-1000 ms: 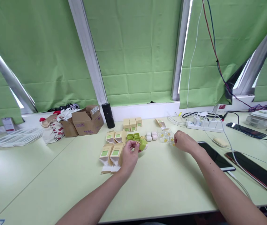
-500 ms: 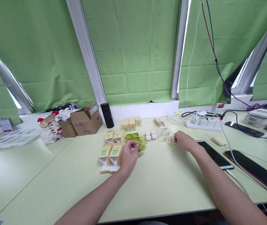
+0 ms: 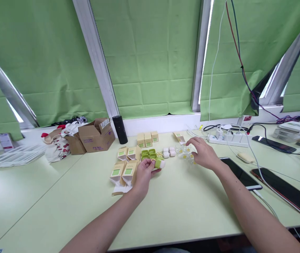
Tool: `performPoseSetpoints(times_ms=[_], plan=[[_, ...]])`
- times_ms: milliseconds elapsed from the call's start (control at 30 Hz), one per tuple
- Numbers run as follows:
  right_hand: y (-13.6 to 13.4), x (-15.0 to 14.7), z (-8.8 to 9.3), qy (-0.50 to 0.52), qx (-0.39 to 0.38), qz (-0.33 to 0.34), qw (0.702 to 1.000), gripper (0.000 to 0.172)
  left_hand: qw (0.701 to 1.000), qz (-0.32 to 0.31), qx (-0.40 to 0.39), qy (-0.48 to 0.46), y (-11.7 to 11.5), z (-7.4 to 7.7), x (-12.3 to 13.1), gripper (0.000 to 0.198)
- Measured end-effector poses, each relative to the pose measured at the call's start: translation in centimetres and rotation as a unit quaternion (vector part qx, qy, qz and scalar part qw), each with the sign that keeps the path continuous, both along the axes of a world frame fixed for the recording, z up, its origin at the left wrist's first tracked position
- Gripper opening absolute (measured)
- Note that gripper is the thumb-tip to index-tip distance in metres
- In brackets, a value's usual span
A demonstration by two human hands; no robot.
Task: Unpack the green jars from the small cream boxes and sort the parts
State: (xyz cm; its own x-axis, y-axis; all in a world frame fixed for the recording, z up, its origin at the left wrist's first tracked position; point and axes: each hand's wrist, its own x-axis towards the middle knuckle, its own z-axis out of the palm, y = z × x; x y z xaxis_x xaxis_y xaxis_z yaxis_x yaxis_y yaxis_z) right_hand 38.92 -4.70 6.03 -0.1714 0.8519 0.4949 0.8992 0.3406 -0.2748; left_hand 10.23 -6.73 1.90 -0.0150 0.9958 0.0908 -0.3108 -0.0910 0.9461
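Note:
My left hand (image 3: 146, 171) pinches a small green piece with a rounded white end (image 3: 160, 164) and a pale ring by the fingers; its exact kind is unclear. Green square cups (image 3: 149, 154) sit just behind that hand, beside small yellowish pieces (image 3: 159, 154). Several white rounded blocks (image 3: 169, 152) stand between my two hands. Over the clear plastic pieces with yellow centres (image 3: 184, 151), my right hand (image 3: 201, 153) hovers with thumb and fingers apart. Nothing shows between those fingers. Kraft boxes with green windows (image 3: 129, 171) stand left of my left hand.
More small boxes (image 3: 147, 139) are at the back, with a flattened one (image 3: 179, 137) farther right. A cardboard carton (image 3: 97, 135) and black cylinder (image 3: 119, 130) stand back left. To the right lie a tablet (image 3: 241, 173), phone (image 3: 285, 191), cables and a power strip (image 3: 229, 139).
My right hand has lifted slightly and spread its fingers over the clear pieces. In my left hand, the green piece has turned so more of its white end shows.

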Motion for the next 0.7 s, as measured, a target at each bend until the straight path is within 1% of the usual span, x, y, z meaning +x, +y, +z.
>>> performPoseSetpoints(times_ms=[67,100,133,200,267,367,433,567,700], plan=[[-0.1,-1.3,-0.2,0.056,0.082,0.056,0.994,0.041,0.999,-0.03,-0.031,-0.031,0.0,0.0,0.0,0.034],[-0.2,-2.0,-0.4,0.078,0.11,0.091,0.987,0.04,0.997,-0.044,-0.046,-0.045,0.0,0.1,0.0,0.031],[-0.3,-2.9,-0.7,0.096,0.13,0.125,0.979,0.039,0.995,-0.055,-0.059,-0.056,0.1,0.1,0.0,0.028],[-0.7,-4.7,-1.5,0.123,0.154,0.172,0.965,0.041,0.992,-0.067,-0.073,-0.073,0.1,0.2,0.0,0.022],[-1.2,-6.4,-2.4,0.13,0.157,0.213,0.955,0.047,0.991,-0.064,-0.075,-0.085,0.2,0.3,0.0,0.017],[-1.7,-8.4,-3.7,0.129,0.147,0.253,0.948,0.054,0.991,-0.063,-0.074,-0.091,0.2,0.3,0.0,0.013],[-1.7,-9.4,-4.2,0.125,0.146,0.272,0.943,0.055,0.991,-0.074,-0.074,-0.086,0.1,0.3,0.0,0.013],[-1.6,-10.2,-4.4,0.114,0.146,0.299,0.936,0.046,0.99,-0.09,-0.071,-0.083,0.0,0.4,0.0,0.012],[-1.7,-10.2,-4.2,0.127,0.149,0.314,0.929,0.045,0.99,-0.088,-0.073,-0.079,0.0,0.5,-0.1,0.014]])
